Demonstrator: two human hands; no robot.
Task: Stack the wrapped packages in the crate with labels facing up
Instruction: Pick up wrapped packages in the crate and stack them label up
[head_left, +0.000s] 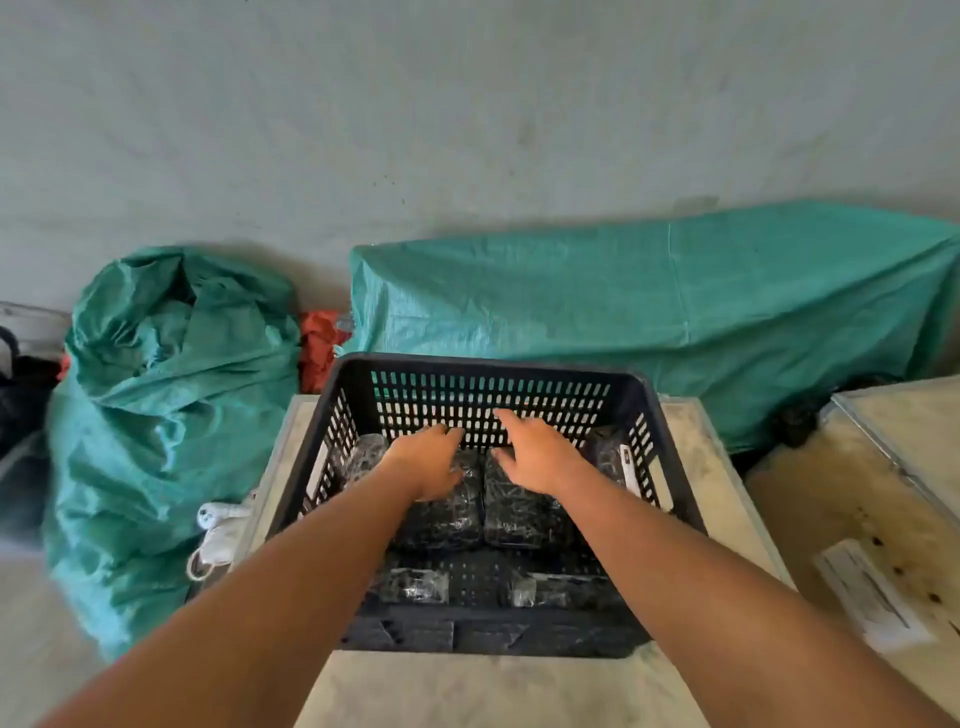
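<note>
A black slotted plastic crate (488, 371) stands on a pale wooden box. Inside lie several dark packages wrapped in clear film. Two of them sit side by side in the middle, the left package (447, 514) and the right package (519, 512). More wrapped packages (605, 452) lean against the side walls, some with white labels turned to the wall. My left hand (428, 460) rests palm down on the left middle package, fingers curled over its far end. My right hand (535, 452) hovers above the right middle package with fingers spread and nothing in it.
A stuffed green sack (171, 415) stands left of the box, and a long green tarp bundle (649, 317) lies behind the crate. A second wooden crate (883, 499) with a paper label sits at the right. White cords (215, 535) lie by the sack.
</note>
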